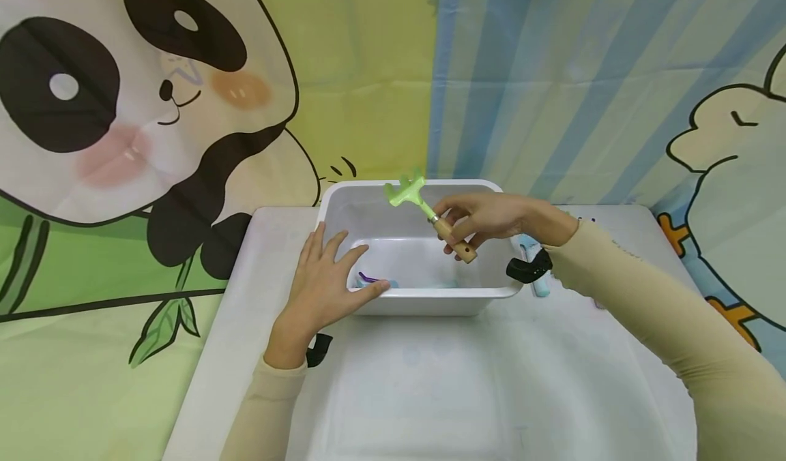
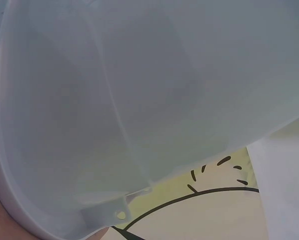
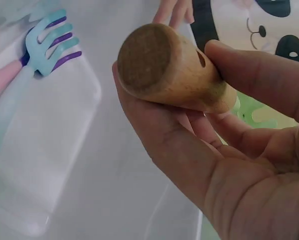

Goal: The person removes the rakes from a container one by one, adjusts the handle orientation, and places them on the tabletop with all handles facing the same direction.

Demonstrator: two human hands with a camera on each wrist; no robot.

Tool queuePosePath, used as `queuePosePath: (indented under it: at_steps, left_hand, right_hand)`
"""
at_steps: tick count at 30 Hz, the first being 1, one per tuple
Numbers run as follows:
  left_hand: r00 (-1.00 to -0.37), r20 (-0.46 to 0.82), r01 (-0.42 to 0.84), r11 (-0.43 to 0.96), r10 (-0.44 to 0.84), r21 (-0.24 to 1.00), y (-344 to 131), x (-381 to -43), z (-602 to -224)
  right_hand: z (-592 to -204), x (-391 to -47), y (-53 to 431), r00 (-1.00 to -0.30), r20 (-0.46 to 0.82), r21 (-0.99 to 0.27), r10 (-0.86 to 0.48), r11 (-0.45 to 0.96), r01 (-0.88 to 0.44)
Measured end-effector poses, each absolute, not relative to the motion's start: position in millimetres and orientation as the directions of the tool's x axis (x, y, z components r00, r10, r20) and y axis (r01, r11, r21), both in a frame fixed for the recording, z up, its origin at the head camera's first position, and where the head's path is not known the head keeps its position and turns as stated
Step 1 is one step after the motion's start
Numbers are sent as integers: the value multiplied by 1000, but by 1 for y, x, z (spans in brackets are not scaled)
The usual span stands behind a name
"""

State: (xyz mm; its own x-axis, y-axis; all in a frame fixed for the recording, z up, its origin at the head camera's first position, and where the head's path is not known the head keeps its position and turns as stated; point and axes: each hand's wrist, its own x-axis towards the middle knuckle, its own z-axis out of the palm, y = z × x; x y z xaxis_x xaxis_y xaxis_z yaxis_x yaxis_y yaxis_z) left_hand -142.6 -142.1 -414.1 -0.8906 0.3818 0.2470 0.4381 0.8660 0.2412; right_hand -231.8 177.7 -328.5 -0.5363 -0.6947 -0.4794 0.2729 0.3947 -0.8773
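My right hand pinches the wooden handle of a small hand rake with a bright green head. It holds the rake above the white plastic bin, its head towards the far side. In the right wrist view the round handle end faces the camera, between thumb and fingers. My left hand lies with spread fingers over the bin's left front corner, the thumb at the front rim. Inside the bin lie a light-blue rake and a purple-tined one beneath it; a pink handle lies beside the light-blue handle.
The bin stands on a white table against a printed cloth backdrop. Light-blue items lie on the table just right of the bin, partly hidden by the right wrist's black strap.
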Motion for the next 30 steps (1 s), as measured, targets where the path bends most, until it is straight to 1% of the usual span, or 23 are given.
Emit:
queuePosePath:
  at_steps: [7, 13, 17, 21, 27, 30]
  left_hand:
    - [-891, 246, 439, 864, 382, 246, -142, -142, -413]
    - [-888, 249, 444, 863, 387, 242, -142, -141, -413]
    - [-884, 253, 449, 862, 392, 234, -142, -140, -413]
    - [-883, 251, 452, 861, 396, 232, -142, -140, -414]
    - [-882, 252, 455, 858, 398, 239, -141, -139, -414]
    - [-882, 253, 456, 856, 398, 243, -141, -139, -414]
  right_hand:
    - [-320, -212, 206, -598, -418, -908, -684, 335, 252]
    - [-317, -192, 234, -651, -358, -931, -669, 306, 197]
    - [-319, -177, 255, -674, -312, -946, -670, 283, 158]
    - [-327, -160, 278, -691, -294, -952, -660, 269, 148]
    - [-345, -131, 310, -748, -281, -956, -601, 241, 166]
    - [-359, -118, 324, -749, -276, -961, -602, 197, 196]
